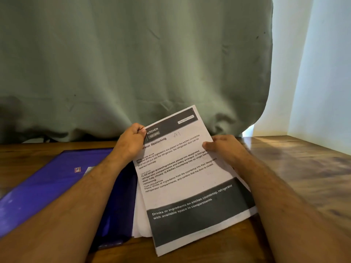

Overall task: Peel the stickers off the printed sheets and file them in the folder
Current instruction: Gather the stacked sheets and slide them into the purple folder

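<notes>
Your work surface is a dark brown wooden table (pixel 296 168) with visible grain; daylight falls across its right part. Behind it hangs a grey-green curtain (pixel 133 54), creased and bunched where it meets the table's far edge. To the right of the curtain stands a pale wall (pixel 322 73), brightly lit.

A purple folder (pixel 47 186) lies flat on the left of the table, under your left forearm, with a small red-and-white label (pixel 77 169) on its cover. A stack of white sheets (pixel 139 221) rests at the folder's right edge.

Your left hand (pixel 131 141) grips the top printed sheet (pixel 182 179) at its upper left corner, fingers curled over the edge with the thumb against the paper. Your right hand (pixel 222 147) holds the same sheet at its right edge, thumb on the printed face, the other fingers behind it and out of sight. The sheet is tilted, lifted above the stack, its far corner raised toward the curtain. It is headed "KITCHEN" and bears a handwritten "A1". No sticker can be made out on it.
</notes>
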Motion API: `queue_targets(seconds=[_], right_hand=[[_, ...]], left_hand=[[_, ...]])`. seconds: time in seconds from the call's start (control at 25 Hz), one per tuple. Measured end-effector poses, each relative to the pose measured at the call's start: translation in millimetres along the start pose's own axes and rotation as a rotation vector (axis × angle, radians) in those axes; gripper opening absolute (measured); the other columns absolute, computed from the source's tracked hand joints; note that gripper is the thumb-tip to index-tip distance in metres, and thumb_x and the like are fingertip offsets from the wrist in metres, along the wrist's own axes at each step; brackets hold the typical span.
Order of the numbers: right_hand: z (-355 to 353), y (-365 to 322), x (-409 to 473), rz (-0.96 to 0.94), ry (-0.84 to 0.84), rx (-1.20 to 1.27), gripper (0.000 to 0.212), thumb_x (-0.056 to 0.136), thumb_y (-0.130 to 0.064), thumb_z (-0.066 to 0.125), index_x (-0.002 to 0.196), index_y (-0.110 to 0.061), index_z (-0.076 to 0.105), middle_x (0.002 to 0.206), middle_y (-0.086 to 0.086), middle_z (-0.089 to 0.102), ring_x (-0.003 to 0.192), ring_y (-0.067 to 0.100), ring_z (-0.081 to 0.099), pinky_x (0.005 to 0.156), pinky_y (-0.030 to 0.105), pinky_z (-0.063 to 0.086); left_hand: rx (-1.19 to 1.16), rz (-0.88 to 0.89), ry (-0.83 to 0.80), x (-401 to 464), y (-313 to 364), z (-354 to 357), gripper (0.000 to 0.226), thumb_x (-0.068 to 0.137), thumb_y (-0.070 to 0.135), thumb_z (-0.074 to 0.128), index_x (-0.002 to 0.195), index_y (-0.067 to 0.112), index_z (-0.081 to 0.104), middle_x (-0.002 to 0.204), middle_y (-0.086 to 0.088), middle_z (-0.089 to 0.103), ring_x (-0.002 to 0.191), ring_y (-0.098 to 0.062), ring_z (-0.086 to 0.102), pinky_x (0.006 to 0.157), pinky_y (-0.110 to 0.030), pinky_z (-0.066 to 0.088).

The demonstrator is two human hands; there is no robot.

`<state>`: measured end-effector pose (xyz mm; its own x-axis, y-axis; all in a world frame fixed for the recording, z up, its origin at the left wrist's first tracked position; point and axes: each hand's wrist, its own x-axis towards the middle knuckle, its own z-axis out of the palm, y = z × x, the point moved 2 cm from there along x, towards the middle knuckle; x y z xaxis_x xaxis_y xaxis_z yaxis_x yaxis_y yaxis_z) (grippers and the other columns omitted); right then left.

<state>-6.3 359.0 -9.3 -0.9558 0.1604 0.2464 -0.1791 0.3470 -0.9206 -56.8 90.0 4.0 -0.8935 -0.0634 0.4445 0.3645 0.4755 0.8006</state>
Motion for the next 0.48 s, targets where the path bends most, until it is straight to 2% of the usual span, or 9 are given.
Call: queue_targets(seconds=[0.08, 0.16, 0.28, 0.32, 0.4, 0.48], right_hand=[[1, -2, -5, 0.047, -0.139, 0.074, 0.018, 0.081, -0.011, 0.07, 0.096, -0.002, 0.073, 0.094, 0.014, 0.076, 0.092, 0.035, 0.073, 0.093, 0.051, 0.055], [1, -4, -12, 0.067, -0.224, 0.116, 0.016, 0.088, -0.001, 0.063, 0.102, 0.001, 0.072, 0.097, 0.015, 0.076, 0.09, 0.033, 0.073, 0.088, 0.043, 0.057], [-9, -11, -19, -0.012, -0.13, 0.082, 0.015, 0.093, -0.002, 0.06, 0.098, -0.009, 0.073, 0.082, 0.002, 0.077, 0.069, 0.017, 0.074, 0.061, 0.022, 0.057], [-13, -11, -19, -0.025, -0.097, 0.091, 0.015, 0.094, -0.005, 0.061, 0.099, -0.012, 0.073, 0.081, 0.0, 0.077, 0.069, 0.017, 0.074, 0.06, 0.023, 0.057], [-17, -10, -18, -0.016, -0.075, 0.133, 0.014, 0.095, -0.01, 0.061, 0.103, -0.014, 0.072, 0.09, 0.003, 0.078, 0.082, 0.026, 0.075, 0.08, 0.038, 0.06], [-16, -9, -20, 0.009, -0.079, 0.164, 0.015, 0.095, -0.01, 0.061, 0.104, -0.013, 0.073, 0.097, 0.008, 0.077, 0.091, 0.034, 0.073, 0.093, 0.051, 0.055]], left_hand=[[-0.057, -0.02, 0.016, -5, 5, -7, 0.024, 0.106, 0.024, 0.043, 0.084, 0.02, 0.054, 0.086, -0.003, 0.067, 0.079, -0.022, 0.06, 0.071, -0.034, 0.047], [-0.151, -0.061, 0.019, -7, 9, -11, 0.022, 0.104, 0.024, 0.046, 0.085, 0.021, 0.056, 0.088, -0.006, 0.071, 0.081, -0.025, 0.065, 0.079, -0.04, 0.053], [-0.39, -0.153, 0.03, -12, 15, -14, 0.006, 0.101, 0.022, 0.055, 0.099, 0.019, 0.059, 0.094, -0.008, 0.074, 0.08, -0.023, 0.071, 0.082, -0.043, 0.059], [-0.488, -0.185, 0.019, -15, 18, -15, 0.012, 0.1, 0.022, 0.057, 0.108, 0.014, 0.06, 0.094, -0.009, 0.076, 0.081, -0.022, 0.073, 0.079, -0.042, 0.06], [-0.646, -0.231, -0.013, -23, 21, -17, 0.021, 0.1, 0.021, 0.058, 0.114, 0.006, 0.062, 0.094, -0.011, 0.077, 0.08, -0.022, 0.075, 0.068, -0.036, 0.062], [-0.682, -0.252, -0.049, -38, 27, -19, 0.019, 0.102, 0.018, 0.055, 0.107, 0.005, 0.068, 0.093, -0.012, 0.077, 0.078, -0.024, 0.074, 0.067, -0.035, 0.062]])
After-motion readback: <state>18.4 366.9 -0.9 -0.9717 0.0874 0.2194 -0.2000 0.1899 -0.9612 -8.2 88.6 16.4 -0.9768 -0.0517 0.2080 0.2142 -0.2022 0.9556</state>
